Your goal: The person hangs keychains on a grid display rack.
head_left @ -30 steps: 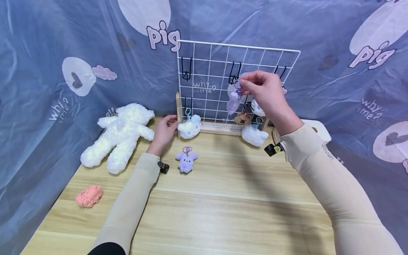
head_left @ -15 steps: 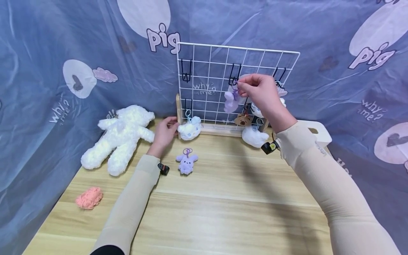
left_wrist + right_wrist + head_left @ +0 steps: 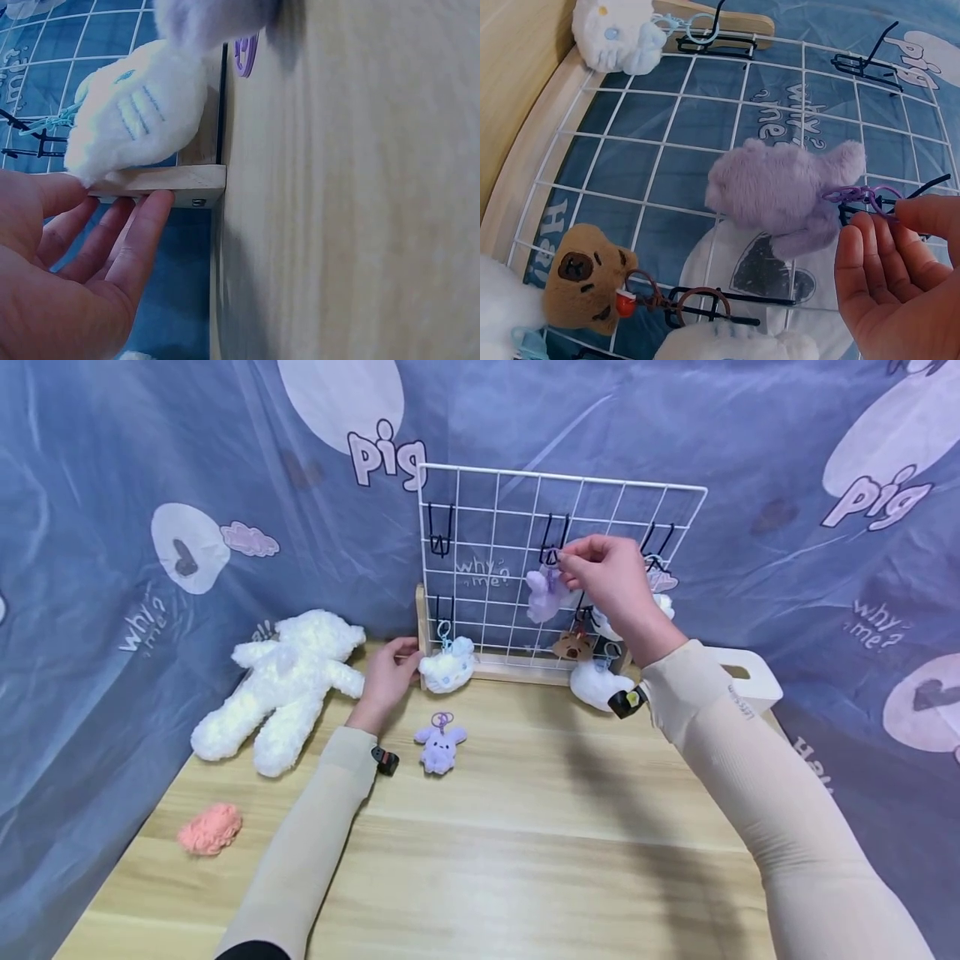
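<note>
My right hand (image 3: 611, 572) pinches the purple ring (image 3: 885, 201) of a lilac plush keychain (image 3: 776, 191). The ring is at a black hook (image 3: 553, 550) in the upper middle of the white wire grid rack (image 3: 517, 493); whether it is over the hook is hard to tell. My left hand (image 3: 390, 675) holds the rack's wooden side post (image 3: 165, 178), fingertips against its outer face and thumb near its edge. Beside that post hangs a white plush keychain (image 3: 139, 109) with blue stitching. A lilac bunny keychain (image 3: 438, 750) lies on the table in front.
At the rack's lower right hang a brown bear keychain (image 3: 585, 277) and white plush keychains (image 3: 598, 683). A white teddy bear (image 3: 281, 685) lies left, behind a pink fluffy bundle (image 3: 211, 829). A white box (image 3: 750, 677) stands right of the rack.
My right hand has moved slightly left, bringing the lilac keychain's ring to the upper middle hook. The plush has swung round. My left hand stays at the post.
</note>
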A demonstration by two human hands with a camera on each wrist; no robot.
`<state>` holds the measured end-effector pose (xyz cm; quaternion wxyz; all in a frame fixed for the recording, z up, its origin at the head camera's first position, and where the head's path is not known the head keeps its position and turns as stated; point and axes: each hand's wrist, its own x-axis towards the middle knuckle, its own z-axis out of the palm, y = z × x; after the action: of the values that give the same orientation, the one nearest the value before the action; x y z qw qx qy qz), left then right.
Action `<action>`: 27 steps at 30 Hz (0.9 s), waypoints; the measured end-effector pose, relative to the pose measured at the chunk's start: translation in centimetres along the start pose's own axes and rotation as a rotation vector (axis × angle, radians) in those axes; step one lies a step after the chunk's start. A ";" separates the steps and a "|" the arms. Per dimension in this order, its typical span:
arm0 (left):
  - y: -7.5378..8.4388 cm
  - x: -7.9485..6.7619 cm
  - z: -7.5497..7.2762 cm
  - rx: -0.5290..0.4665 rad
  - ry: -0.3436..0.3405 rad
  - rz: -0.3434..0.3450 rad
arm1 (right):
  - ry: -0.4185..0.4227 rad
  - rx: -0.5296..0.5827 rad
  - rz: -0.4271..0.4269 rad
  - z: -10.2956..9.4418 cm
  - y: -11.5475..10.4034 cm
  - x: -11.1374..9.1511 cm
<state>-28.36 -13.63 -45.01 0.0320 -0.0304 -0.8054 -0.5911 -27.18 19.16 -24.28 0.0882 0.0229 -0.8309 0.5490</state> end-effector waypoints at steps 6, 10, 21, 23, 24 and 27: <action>0.0 0.0 0.0 0.002 0.009 0.014 | 0.024 -0.028 0.027 0.4 -0.4 0.4; -0.1 0.0 0.0 0.001 0.008 0.022 | 0.047 -0.063 0.060 0.5 -0.6 0.5; 0.1 0.0 0.0 -0.002 0.010 0.016 | 0.061 -0.058 0.089 0.7 -0.5 0.8; 0.0 0.0 0.0 -0.001 0.008 0.015 | 0.063 -0.053 0.088 0.7 -0.5 0.8; 0.0 0.0 0.0 0.000 0.008 0.015 | 0.064 -0.049 0.085 0.8 -0.5 0.8; 0.0 0.0 0.0 0.001 0.010 0.016 | 0.068 -0.036 0.070 0.8 -0.4 0.8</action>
<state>-28.36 -13.63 -44.99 0.0408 -0.0336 -0.8052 -0.5907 -28.03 18.35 -24.09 0.0972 -0.0265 -0.8376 0.5370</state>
